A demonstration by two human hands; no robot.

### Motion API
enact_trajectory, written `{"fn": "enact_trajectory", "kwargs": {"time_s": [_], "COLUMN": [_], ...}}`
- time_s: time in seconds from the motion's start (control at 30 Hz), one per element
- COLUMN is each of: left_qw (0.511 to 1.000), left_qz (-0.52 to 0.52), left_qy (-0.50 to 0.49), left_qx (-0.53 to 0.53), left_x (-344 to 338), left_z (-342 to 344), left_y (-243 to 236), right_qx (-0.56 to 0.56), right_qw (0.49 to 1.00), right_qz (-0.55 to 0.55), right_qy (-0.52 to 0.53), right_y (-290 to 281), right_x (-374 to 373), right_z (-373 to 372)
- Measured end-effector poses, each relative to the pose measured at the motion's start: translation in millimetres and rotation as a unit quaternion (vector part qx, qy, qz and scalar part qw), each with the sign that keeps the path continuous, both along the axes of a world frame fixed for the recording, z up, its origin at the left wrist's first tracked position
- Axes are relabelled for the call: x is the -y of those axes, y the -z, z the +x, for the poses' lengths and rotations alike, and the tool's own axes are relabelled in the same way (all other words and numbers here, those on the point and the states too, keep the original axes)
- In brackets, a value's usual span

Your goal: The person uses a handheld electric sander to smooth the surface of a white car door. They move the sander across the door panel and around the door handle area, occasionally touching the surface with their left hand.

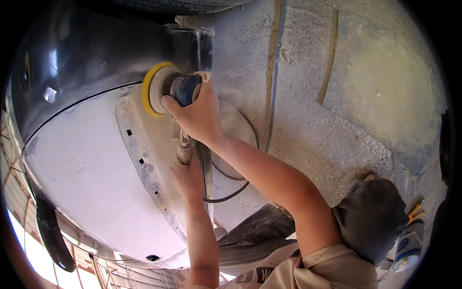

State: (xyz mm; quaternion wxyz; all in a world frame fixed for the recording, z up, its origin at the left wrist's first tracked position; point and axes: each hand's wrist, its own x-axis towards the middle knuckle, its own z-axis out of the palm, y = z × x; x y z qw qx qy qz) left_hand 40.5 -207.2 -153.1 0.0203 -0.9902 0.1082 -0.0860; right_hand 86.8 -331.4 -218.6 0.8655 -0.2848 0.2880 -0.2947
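My right hand (pixel 199 113) is closed over the top of an air orbital sander (pixel 184 90), thumb on one side and fingers round its dark blue body. The sander's yellow-edged round pad (pixel 148 94) meets the car panel near the seam between black paint and pale primer. Lower down, my left hand (pixel 185 176) wraps round the metal air hose fitting (pixel 184 150) on the sander's tail. Next to the sander, a strip of patchy filler with small square holes runs along the edge of the pale car panel (pixel 86 164).
A black hose (pixel 252 127) loops over the rough concrete floor (pixel 308 130). A tyre (pixel 178 6) shows at the top. At lower right stand a blue-and-white can (pixel 408 248) and a dark rounded cloth shape (pixel 373 212). A black mirror-like part (pixel 54 233) juts out at lower left.
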Motion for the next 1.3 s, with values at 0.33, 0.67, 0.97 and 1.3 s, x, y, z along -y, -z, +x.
{"fn": "enact_trajectory", "kwargs": {"time_s": [0.33,0.67,0.97,1.3], "left_qw": [0.998,0.999,0.999,0.99], "left_qz": [0.056,0.035,-0.013,-0.129], "left_qy": [-0.008,-0.022,-0.04,0.055], "left_qx": [0.022,0.019,0.021,-0.012], "left_x": [-5.3,-9.2,-43.1,-23.1], "left_z": [-6.4,-21.3,-17.3,1.3], "left_y": [-2.9,-2.6,16.0,23.5], "right_qx": [-0.011,0.015,-0.006,0.028], "right_qw": [0.998,0.997,0.999,0.994], "right_qz": [0.03,0.027,-0.029,0.001], "right_qy": [-0.056,-0.07,-0.013,-0.105], "right_y": [-0.8,-3.0,-1.1,-4.4], "right_x": [-3.7,-15.4,-27.8,6.9], "right_z": [-7.7,-23.3,-24.5,-20.3]}}
